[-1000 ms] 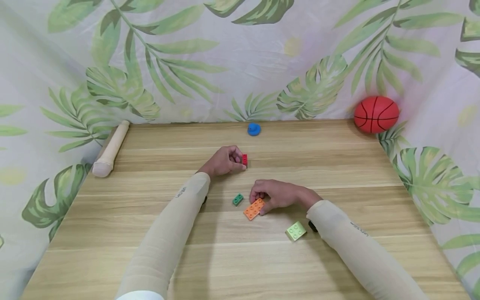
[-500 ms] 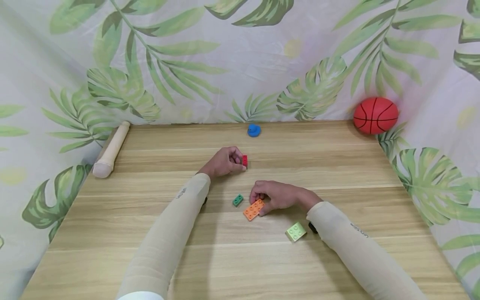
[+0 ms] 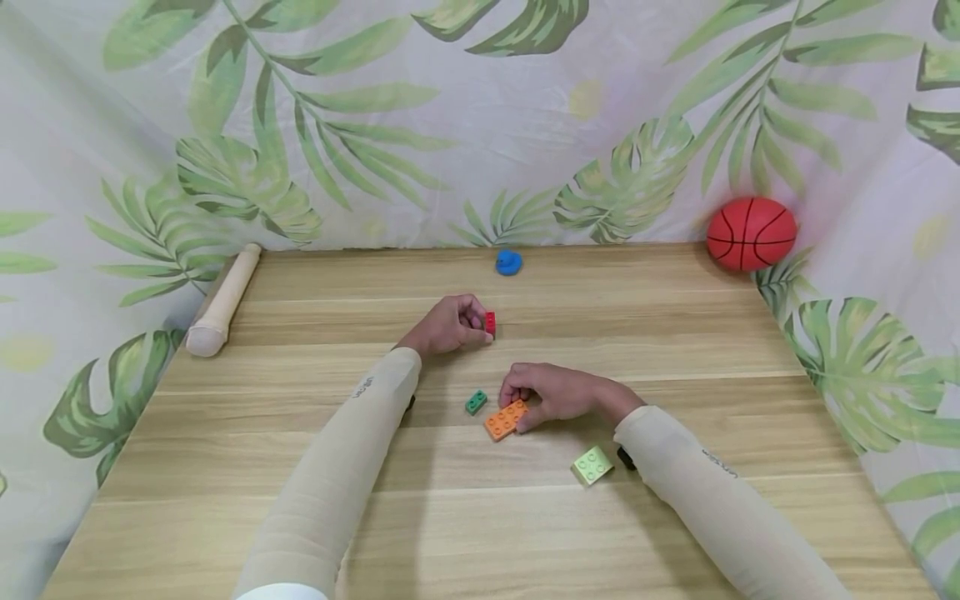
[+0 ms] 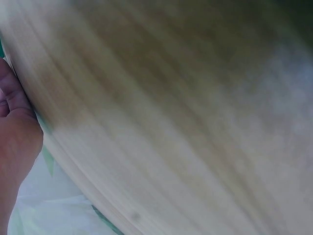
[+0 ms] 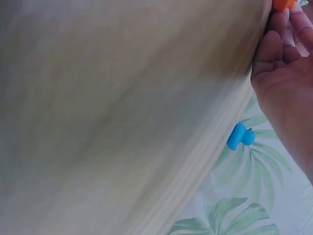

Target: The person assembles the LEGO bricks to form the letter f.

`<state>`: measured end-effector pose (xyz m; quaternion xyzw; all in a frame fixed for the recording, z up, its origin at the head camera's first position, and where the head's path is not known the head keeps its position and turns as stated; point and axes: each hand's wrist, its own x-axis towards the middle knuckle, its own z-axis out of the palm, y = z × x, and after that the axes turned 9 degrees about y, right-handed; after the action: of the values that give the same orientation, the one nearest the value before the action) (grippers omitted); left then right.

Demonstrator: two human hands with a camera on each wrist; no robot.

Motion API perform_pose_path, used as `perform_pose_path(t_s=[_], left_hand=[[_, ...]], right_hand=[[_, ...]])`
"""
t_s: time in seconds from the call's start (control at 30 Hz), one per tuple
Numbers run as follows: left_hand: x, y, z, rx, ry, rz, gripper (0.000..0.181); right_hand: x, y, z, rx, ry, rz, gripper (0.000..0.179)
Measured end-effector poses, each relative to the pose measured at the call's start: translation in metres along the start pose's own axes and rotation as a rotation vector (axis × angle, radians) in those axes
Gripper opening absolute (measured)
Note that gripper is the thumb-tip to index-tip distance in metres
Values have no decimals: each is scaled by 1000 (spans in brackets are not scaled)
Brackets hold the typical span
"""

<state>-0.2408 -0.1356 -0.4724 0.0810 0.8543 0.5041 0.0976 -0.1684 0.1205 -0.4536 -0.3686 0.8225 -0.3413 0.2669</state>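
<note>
In the head view my left hand (image 3: 451, 323) pinches a small red toy brick (image 3: 490, 322) by its left side, on the far middle of the table. My right hand (image 3: 558, 392), nearer and to the right, grips an orange toy brick (image 3: 502, 421) between thumb and fingers at its right end. Just left of the orange brick lies a small green brick (image 3: 476, 402). A light green brick (image 3: 592, 465) rests below the right wrist. The right wrist view shows the orange brick (image 5: 283, 5) at the fingertips; the left wrist view cuts off most of the left hand (image 4: 17, 112).
A blue toy duck (image 3: 508, 262) sits near the table's back edge. The red ball (image 3: 752, 234) is at the back right corner. Along the left edge lies a pale, club-like object (image 3: 225, 300). Leaf-patterned cloth (image 3: 495, 125) hangs behind the wooden table (image 3: 495, 533).
The orange brick has shifted slightly left and turned a little under my right hand. My left hand and the red brick hold nearly still.
</note>
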Motion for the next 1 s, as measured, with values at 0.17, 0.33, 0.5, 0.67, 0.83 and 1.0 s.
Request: perform_pose_path(t_s=[0.17,0.33,0.5,0.67,0.83,1.0], left_hand=[[0,0,0,2,3,5,26],[-1,0,0,1,2,11,27],[-1,0,0,1,2,10,27],[-1,0,0,-1,3,9,27],[-1,0,0,-5,-1,8,27],[0,-1,0,-4,-1,11,26]], right_hand=[[0,0,1,12,22,6,27],[-2,-2,1,36,41,9,27],[-3,-3,0,40,46,29,28],[-2,-3,-1,51,44,42,26],[-2,-4,-2,81,46,32,25],[-2,-5,-3,81,44,19,26]])
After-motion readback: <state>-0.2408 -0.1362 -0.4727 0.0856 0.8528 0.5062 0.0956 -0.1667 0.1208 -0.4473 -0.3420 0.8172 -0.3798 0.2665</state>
